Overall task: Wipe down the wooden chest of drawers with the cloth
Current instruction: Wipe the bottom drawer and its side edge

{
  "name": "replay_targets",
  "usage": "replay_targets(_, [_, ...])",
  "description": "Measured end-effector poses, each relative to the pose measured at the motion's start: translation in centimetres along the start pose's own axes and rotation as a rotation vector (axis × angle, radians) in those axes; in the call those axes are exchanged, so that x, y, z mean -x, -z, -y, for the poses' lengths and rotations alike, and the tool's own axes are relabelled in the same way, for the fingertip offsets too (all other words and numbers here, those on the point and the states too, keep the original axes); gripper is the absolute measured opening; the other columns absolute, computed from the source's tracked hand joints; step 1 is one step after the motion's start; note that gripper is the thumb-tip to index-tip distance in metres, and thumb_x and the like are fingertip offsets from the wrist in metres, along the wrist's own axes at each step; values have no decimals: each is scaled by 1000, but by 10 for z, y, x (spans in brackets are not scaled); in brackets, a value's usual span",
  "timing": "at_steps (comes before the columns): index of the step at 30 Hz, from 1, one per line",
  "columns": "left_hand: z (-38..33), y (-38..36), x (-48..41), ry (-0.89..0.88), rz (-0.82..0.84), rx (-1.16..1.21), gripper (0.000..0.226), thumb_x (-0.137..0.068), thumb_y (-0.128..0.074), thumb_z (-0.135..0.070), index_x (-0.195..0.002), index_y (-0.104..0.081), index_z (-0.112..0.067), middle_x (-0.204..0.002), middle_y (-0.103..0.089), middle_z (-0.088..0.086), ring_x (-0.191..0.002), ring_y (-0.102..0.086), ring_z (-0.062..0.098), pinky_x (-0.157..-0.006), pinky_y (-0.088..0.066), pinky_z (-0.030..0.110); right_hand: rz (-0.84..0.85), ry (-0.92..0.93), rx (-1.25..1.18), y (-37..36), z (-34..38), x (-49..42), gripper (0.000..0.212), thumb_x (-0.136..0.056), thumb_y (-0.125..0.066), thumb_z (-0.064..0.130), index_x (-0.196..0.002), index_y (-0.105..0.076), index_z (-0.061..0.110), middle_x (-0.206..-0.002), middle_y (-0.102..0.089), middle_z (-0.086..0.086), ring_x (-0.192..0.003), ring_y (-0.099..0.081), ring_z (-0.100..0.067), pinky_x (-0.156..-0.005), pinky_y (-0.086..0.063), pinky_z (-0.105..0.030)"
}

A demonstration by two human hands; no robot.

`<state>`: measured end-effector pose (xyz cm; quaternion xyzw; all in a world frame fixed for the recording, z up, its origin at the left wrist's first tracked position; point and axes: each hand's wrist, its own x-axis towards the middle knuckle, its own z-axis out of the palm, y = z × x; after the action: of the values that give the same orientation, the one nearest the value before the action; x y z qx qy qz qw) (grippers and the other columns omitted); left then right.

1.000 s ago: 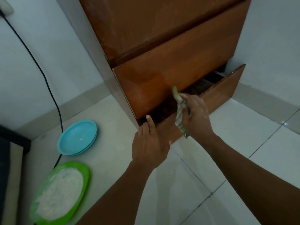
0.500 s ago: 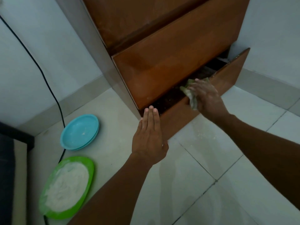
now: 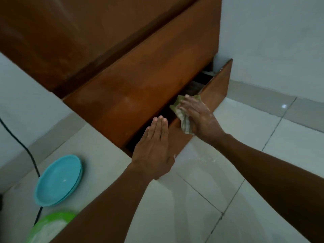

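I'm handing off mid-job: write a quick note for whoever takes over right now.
Left hand: flat, fingers straight, against the front of the pulled-out bottom drawer.
Right hand: presses the crumpled green checked cloth on that drawer's top edge.
Done: cannot tell from this view.
Left: judge the brown wooden chest of drawers yourself; its fronts look smudged.

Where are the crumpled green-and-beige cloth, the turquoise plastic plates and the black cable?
crumpled green-and-beige cloth (image 3: 184, 122), head view, hanging lower fold.
turquoise plastic plates (image 3: 57, 179), head view, top plate's inner middle.
black cable (image 3: 21, 145), head view, mid-length against wall.
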<state>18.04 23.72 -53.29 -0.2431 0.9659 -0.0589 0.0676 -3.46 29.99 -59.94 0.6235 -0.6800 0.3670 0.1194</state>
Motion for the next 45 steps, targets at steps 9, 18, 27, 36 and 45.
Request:
replay_targets(9, [-14,19,-97,-245,-16,-155,101,-100,-40,-55,-152,30,-4,-165,26,14,-153,23,27,-127,0,41,-292,-187,10,20,-116,-37,33,-97,-49,12,-121,-67,-3,-132,-63,-23,-135,-50,-40,-109,-42,-59])
replay_targets(18, [-17,12,-104,-227,-69,-38,98,-97,-39,-54,-148,37,-18,-167,22,8,-153,23,21,-127,-1,39,-569,-446,116,21,-164,-63,29,-97,-52,11,-116,-71,0,-124,-69,-17,-121,-60,-37,-107,-46,-45])
replay_targets(27, [-14,18,-100,-196,-59,142,98,-74,-18,-51,-155,25,-16,-167,21,0,-152,24,11,-128,-3,38,-780,-1162,-624,-40,-10,0,41,-102,-33,40,-132,-59,30,-129,-66,-2,-119,-62,-19,-102,-51,-47])
replay_targets(36, [-15,12,-103,-326,-93,109,89,-94,-28,-62,-161,10,-18,-170,15,-2,-154,17,10,-127,-4,41,-584,-1119,-575,-88,-60,-17,56,-108,-12,42,-160,-2,25,-169,1,7,-156,3,-10,-128,-3,-42])
replay_targets(45, [-12,3,-106,-329,-214,-79,76,-102,-30,-51,-161,-10,-8,-170,-7,11,-157,-2,22,-125,-15,46,-587,-1660,-548,-73,-54,-1,29,-101,-46,25,-98,-67,5,-98,-69,-16,-96,-66,-34,-87,-54,-44])
